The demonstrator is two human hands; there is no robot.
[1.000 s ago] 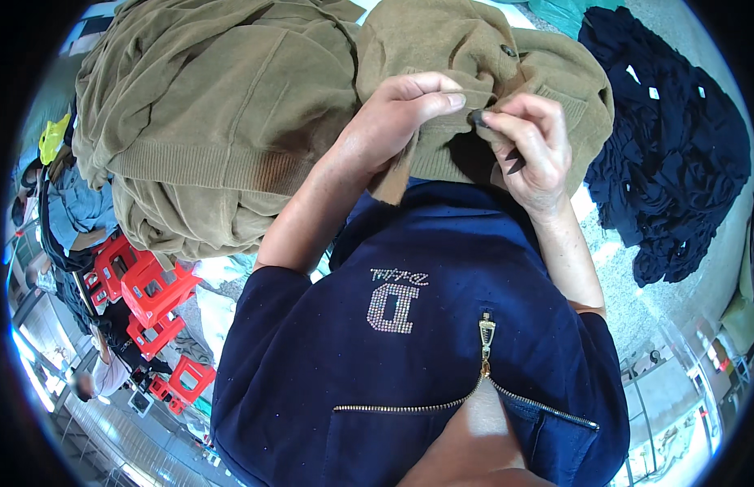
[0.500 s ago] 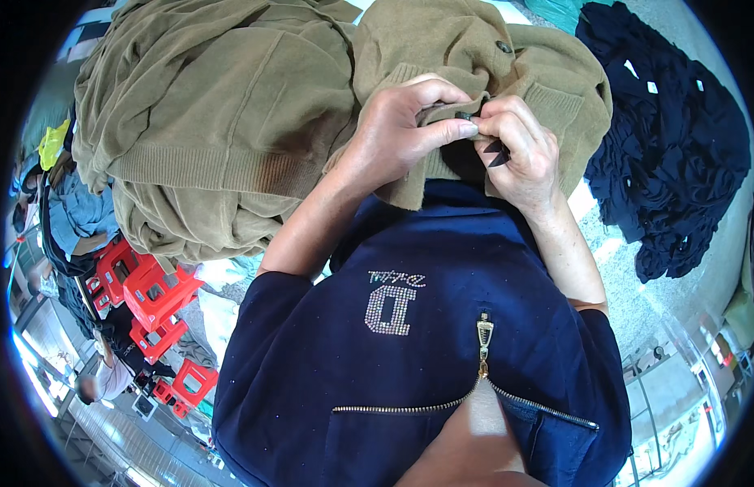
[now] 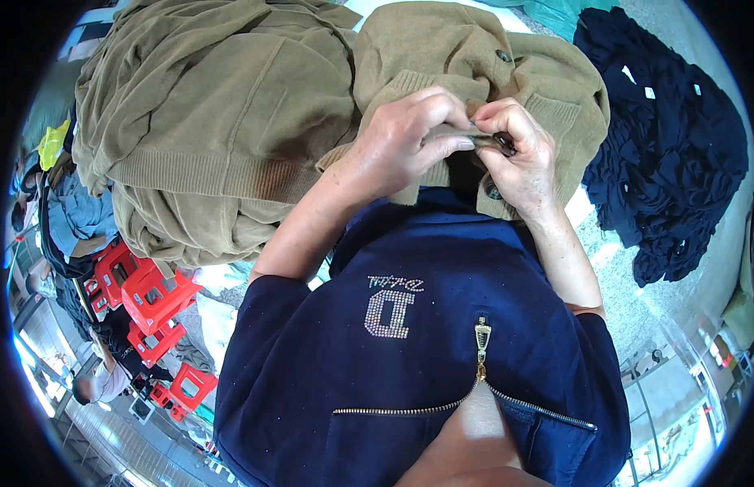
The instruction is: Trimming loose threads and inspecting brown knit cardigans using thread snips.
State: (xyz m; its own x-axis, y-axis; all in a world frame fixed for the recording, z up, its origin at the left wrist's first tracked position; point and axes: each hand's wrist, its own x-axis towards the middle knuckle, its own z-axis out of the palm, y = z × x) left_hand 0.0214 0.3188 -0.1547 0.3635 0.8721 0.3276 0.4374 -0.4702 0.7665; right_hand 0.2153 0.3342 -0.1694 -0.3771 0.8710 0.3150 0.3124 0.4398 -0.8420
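An olive-brown knit cardigan [image 3: 434, 36] lies in front of me with its ribbed edge raised between my hands. My left hand [image 3: 405, 140] is closed, pinching the edge between thumb and fingers. Against it, my right hand [image 3: 525, 162] is closed, its fingertips pinching the same edge. A dark glossy piece [image 3: 504, 144] shows inside the curled right fingers; whether it is a button or part of a small cutter I cannot tell. One dark button [image 3: 503, 56] sits higher on the cardigan, and another button [image 3: 493, 192] shows below my right hand.
A tall heap of olive-brown knitwear [image 3: 190, 97] stands at the left. To the right lies a pile of dark navy garments [image 3: 665, 154] with small white tags. Red plastic stools [image 3: 158, 296] stand at the lower left, where a person [image 3: 101, 381] is farther off.
The pinched edge has turned and dropped slightly. My right hand has rolled, so the black pointed blades seen in it before no longer show clearly. A lower button has come into view.
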